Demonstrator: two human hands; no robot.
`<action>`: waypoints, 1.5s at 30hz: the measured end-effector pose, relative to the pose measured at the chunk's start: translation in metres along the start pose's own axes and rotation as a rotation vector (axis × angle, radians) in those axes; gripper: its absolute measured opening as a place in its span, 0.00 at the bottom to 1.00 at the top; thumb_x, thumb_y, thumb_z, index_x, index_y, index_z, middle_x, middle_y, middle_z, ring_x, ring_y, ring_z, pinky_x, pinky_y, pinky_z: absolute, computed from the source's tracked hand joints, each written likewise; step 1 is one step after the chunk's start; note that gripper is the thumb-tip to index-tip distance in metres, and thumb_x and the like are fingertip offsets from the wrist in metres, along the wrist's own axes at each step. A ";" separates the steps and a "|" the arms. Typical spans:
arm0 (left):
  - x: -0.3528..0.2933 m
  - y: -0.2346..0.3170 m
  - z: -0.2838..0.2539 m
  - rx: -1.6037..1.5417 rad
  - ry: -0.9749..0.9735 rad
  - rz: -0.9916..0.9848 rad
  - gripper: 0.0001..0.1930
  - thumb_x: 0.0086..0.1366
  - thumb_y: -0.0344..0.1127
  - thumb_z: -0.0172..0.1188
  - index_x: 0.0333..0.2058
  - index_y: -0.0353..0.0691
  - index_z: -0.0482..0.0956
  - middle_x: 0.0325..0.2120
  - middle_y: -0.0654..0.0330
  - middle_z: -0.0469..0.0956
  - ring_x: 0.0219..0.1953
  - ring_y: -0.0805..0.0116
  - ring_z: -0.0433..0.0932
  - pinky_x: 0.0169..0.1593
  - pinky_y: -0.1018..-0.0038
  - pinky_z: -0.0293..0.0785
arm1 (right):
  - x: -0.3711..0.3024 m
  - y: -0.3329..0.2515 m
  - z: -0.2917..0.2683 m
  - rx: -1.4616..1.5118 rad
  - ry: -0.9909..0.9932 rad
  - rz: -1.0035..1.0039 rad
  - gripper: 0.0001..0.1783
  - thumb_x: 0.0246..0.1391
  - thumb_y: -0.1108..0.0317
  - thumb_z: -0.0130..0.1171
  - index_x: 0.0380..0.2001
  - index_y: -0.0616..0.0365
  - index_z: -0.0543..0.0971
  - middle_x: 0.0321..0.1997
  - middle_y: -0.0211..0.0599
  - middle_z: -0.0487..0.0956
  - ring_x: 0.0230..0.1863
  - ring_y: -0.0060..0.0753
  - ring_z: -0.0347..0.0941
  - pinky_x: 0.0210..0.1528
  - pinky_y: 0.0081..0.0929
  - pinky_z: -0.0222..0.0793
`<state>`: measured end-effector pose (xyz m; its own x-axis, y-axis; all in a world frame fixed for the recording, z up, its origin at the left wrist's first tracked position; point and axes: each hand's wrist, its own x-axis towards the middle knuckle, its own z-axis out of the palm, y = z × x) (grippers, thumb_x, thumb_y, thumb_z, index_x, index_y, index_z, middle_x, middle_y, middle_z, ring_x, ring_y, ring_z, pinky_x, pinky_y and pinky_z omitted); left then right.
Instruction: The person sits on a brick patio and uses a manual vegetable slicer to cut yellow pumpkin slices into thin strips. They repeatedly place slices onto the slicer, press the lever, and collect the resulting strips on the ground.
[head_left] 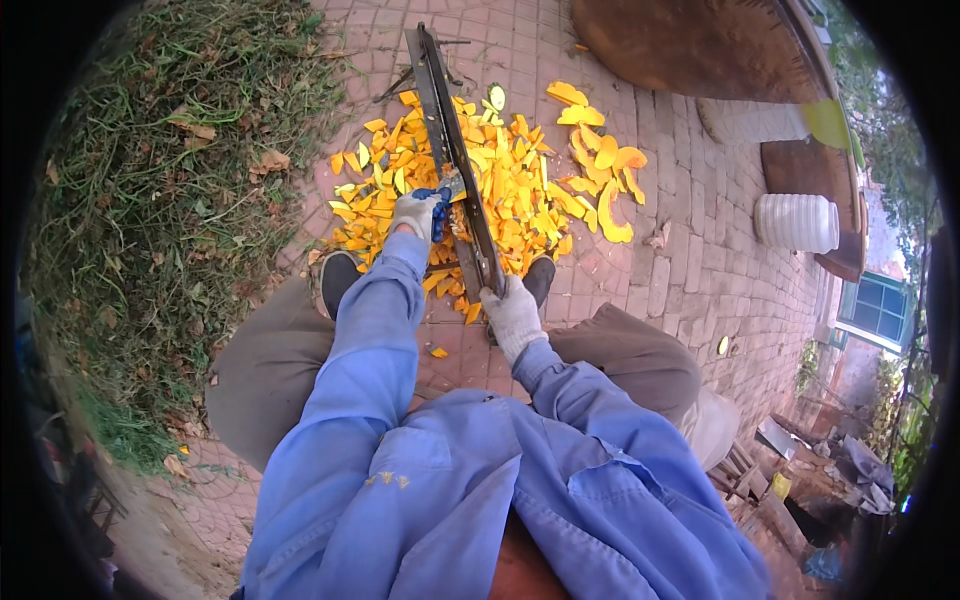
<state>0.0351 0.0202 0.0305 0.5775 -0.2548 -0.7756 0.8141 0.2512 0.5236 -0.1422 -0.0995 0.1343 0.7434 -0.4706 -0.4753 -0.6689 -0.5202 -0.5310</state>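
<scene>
A long dark metal lever cutter stretches away from me over a heap of cut orange pumpkin pieces. My right hand, in a pale knit glove, is closed round the near end of its bar. My left hand, gloved in white with blue-coated fingers, is closed beside the cutter's middle. A small greyish thing shows at its fingertips, too small to name. Bits of orange cling to the cutter near that hand.
Larger curved pumpkin slices lie right of the heap. Dry vines and leaves cover the left side. A brown vat and a white ribbed tub stand at the right. My shoes flank the heap on brick paving.
</scene>
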 end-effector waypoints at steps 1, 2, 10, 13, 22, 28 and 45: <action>-0.004 0.002 0.003 -0.005 0.011 -0.027 0.05 0.64 0.33 0.58 0.31 0.40 0.79 0.15 0.64 0.68 0.11 0.71 0.60 0.14 0.73 0.55 | 0.002 0.004 0.003 0.025 0.002 0.006 0.16 0.52 0.62 0.61 0.36 0.65 0.74 0.27 0.52 0.79 0.34 0.50 0.79 0.36 0.37 0.71; -0.002 0.004 0.009 0.052 0.056 -0.005 0.06 0.64 0.32 0.57 0.31 0.39 0.80 0.15 0.64 0.69 0.11 0.71 0.61 0.14 0.72 0.56 | 0.003 0.009 0.000 0.019 0.015 -0.007 0.17 0.52 0.61 0.61 0.36 0.64 0.74 0.27 0.52 0.79 0.34 0.51 0.78 0.36 0.38 0.71; -0.005 0.006 -0.003 -0.007 -0.047 0.062 0.06 0.63 0.31 0.59 0.37 0.36 0.80 0.17 0.61 0.73 0.14 0.70 0.66 0.16 0.71 0.59 | -0.018 -0.046 -0.043 0.006 -0.075 0.038 0.17 0.50 0.61 0.61 0.35 0.65 0.73 0.27 0.54 0.78 0.32 0.52 0.78 0.33 0.40 0.72; -0.002 0.005 0.006 0.132 0.043 0.028 0.07 0.62 0.32 0.62 0.37 0.36 0.80 0.21 0.58 0.77 0.15 0.69 0.69 0.16 0.71 0.61 | -0.007 -0.009 -0.006 -0.136 0.006 -0.071 0.16 0.52 0.63 0.59 0.38 0.64 0.72 0.29 0.56 0.78 0.35 0.57 0.77 0.36 0.44 0.71; -0.004 0.001 -0.004 -0.012 -0.066 -0.039 0.09 0.62 0.31 0.60 0.41 0.36 0.78 0.24 0.56 0.79 0.21 0.63 0.76 0.21 0.70 0.71 | 0.014 0.033 0.025 0.027 0.005 -0.076 0.17 0.51 0.62 0.61 0.37 0.65 0.73 0.25 0.50 0.77 0.27 0.45 0.76 0.32 0.36 0.70; 0.015 -0.011 -0.005 -0.177 -0.058 0.008 0.08 0.63 0.29 0.57 0.40 0.33 0.78 0.26 0.53 0.80 0.24 0.58 0.79 0.26 0.66 0.79 | -0.016 -0.039 -0.044 0.095 -0.080 0.053 0.19 0.49 0.60 0.62 0.35 0.65 0.73 0.28 0.54 0.78 0.34 0.55 0.77 0.35 0.41 0.70; -0.028 0.006 0.050 0.913 0.555 0.884 0.13 0.60 0.37 0.61 0.40 0.38 0.79 0.35 0.54 0.79 0.36 0.53 0.76 0.43 0.63 0.72 | 0.034 0.022 -0.010 0.332 0.122 -0.175 0.22 0.59 0.52 0.56 0.39 0.65 0.76 0.32 0.53 0.80 0.34 0.49 0.78 0.38 0.37 0.72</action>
<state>0.0275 -0.0181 0.0730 0.9925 0.1221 0.0062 0.0708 -0.6154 0.7850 -0.1323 -0.1339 0.1133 0.8271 -0.4868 -0.2810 -0.4796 -0.3507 -0.8043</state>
